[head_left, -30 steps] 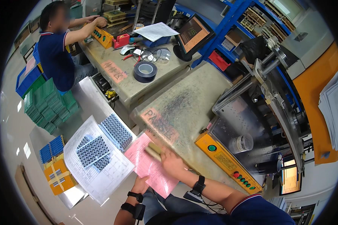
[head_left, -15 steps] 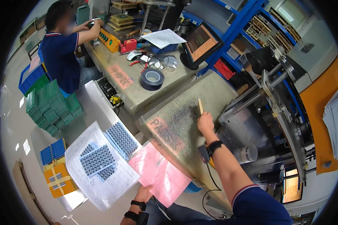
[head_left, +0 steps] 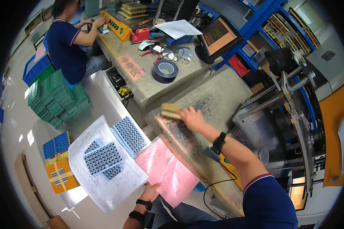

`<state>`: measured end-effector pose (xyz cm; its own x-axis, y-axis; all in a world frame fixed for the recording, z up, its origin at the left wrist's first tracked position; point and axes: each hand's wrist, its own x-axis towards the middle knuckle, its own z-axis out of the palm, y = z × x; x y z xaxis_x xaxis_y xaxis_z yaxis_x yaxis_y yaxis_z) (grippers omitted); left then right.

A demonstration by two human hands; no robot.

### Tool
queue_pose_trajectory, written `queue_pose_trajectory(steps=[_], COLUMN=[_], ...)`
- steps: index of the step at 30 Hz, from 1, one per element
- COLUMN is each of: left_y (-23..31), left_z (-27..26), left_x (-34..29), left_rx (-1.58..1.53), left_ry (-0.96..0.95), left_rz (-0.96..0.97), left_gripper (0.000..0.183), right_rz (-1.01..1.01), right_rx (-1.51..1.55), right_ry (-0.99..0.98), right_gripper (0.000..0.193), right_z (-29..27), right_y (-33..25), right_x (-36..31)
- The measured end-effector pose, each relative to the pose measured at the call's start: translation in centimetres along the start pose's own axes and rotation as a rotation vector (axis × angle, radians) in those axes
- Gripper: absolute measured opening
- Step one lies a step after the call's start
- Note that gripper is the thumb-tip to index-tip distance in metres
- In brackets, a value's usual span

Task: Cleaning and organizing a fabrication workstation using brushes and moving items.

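Note:
My right hand (head_left: 193, 119) grips a wooden brush (head_left: 170, 110) with pale bristles, low over the left edge of the worn bench top (head_left: 227, 89). Dark specks (head_left: 203, 104) lie scattered across that surface, some of them over a pinkish label (head_left: 176, 133) near the edge. My left hand (head_left: 150, 192) is closed on the lower left corner of a pink sheet (head_left: 168, 171) in a shiny clear sleeve, its upper end close to the bench edge. Part of the left fingers is hidden behind the sheet.
Left of the sheet, papers (head_left: 99, 191) carry blue patterned panels (head_left: 103, 158). Green stacked trays (head_left: 57, 99) stand farther back. A tape roll (head_left: 165, 71) and a monitor (head_left: 219, 38) are on the far bench, where a co-worker (head_left: 70, 45) sits. Metal machinery (head_left: 256, 122) borders the right.
My right hand has swept the brush leftward and nearer, to the bench's left edge; dark specks now show over the label. My left hand still holds the sheet. The co-worker's hands have lowered.

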<state>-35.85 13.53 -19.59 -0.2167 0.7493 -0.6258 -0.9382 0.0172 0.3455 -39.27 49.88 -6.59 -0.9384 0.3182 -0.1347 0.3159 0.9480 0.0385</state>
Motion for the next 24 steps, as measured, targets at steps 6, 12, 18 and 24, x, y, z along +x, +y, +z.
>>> queue_pose_trajectory(steps=[6, 12, 18, 24], left_y=[0.2, -0.4, -0.9, -2.5], left_z=[0.0, -0.9, -2.0, -4.6], left_x=[0.3, 0.8, 0.3, -0.4], left_rx=[-0.006, 0.029, 0.000, -0.030], left_ry=[-0.099, -0.160, -0.149, -0.095], left_rz=[0.014, -0.011, -0.004, -0.044], left_gripper=[0.056, 0.055, 0.054, 0.054], right_rz=[-0.177, 0.326, 0.204, 0.229], right_rx=[0.002, 0.094, 0.142, 0.468], right_ry=[0.006, 0.145, 0.123, 0.048], right_gripper=[0.049, 0.043, 0.045, 0.055], right_z=[-0.2, 0.7, 2.0, 1.9], right_y=[-6.5, -4.6, -12.2, -16.9], right_x=[-11.5, -15.7, -19.9, -25.0])
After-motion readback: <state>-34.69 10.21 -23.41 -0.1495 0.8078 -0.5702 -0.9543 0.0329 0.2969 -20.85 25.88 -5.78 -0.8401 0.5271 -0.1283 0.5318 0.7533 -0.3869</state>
